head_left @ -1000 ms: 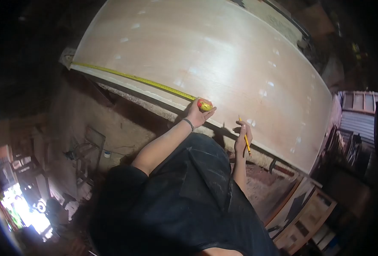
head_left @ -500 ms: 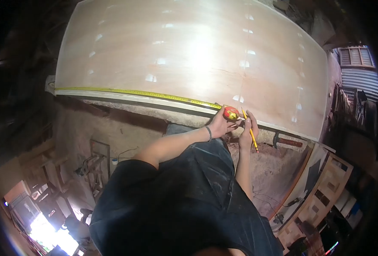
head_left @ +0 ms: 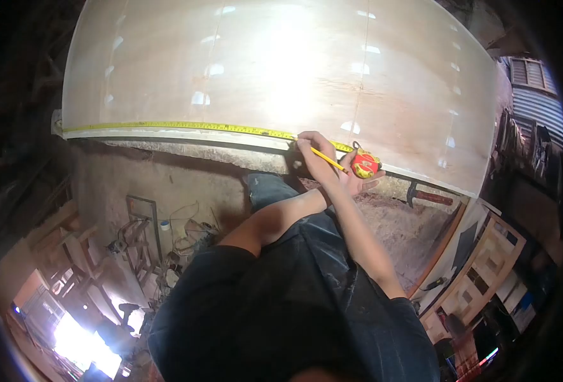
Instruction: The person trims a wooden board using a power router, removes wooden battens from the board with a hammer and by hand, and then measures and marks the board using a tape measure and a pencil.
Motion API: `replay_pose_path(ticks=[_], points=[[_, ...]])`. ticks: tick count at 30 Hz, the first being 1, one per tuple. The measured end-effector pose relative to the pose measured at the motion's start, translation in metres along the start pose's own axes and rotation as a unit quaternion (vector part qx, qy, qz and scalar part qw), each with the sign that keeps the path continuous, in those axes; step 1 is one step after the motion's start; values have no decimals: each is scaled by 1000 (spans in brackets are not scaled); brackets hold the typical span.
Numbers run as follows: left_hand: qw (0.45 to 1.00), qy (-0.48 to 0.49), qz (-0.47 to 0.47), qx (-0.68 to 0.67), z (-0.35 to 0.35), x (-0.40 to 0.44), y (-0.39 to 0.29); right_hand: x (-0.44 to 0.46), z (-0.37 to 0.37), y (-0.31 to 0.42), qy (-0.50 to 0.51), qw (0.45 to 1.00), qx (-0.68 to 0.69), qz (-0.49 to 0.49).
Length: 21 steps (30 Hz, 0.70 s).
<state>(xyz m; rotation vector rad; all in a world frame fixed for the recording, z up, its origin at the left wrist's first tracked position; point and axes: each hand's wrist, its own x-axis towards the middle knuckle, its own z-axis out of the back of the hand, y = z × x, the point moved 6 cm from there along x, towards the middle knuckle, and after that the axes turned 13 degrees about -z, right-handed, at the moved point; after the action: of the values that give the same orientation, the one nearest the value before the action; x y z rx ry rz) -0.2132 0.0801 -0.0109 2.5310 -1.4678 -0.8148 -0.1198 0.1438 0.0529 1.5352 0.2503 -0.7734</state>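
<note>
A red and yellow tape measure rests in my left hand, its fingers closed around the lower side of the case. The yellow blade runs out to the left along the near edge of a large pale wooden panel. My right hand is crossed over my left wrist and grips a yellow pencil. The pencil's front end lies by the blade close to the panel's edge; its tip is too small to make out.
A hammer with a reddish handle lies to the right, just below the panel's edge. Beyond it leans a wooden frame. A metal frame and cluttered parts stand on the floor at lower left.
My right hand with the pencil has swung left across my left arm to the blade. The tape measure case has moved right, with more blade drawn out.
</note>
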Motion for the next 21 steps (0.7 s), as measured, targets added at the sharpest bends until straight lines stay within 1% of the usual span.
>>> replay_pose_path(ticks=[2, 5, 6, 9, 10, 13, 16, 21], points=[[999, -33, 30, 0, 8, 4, -3, 10, -15, -9, 14, 1000, -21, 0], [997, -13, 54, 46, 15, 8, -9, 17, -38, -12, 17, 995, -53, 81], [996, -6, 64, 59, 17, 9, -10, 10, -43, 4, 34, 993, -95, 64], [991, 10, 94, 93, 16, 4, -17, 13, -66, 12, 44, 980, -131, 143], [990, 12, 105, 98, 14, 3, -19, 19, -72, 7, 58, 980, -142, 128], [983, 32, 119, 136, 13, 4, -22, 32, -78, -2, 72, 976, -152, 138], [978, 40, 114, 169, 14, 4, -25, 38, -79, -11, 56, 974, -158, 153], [973, 31, 115, 198, 13, 2, -25, 41, -78, -14, 53, 973, -169, 149]])
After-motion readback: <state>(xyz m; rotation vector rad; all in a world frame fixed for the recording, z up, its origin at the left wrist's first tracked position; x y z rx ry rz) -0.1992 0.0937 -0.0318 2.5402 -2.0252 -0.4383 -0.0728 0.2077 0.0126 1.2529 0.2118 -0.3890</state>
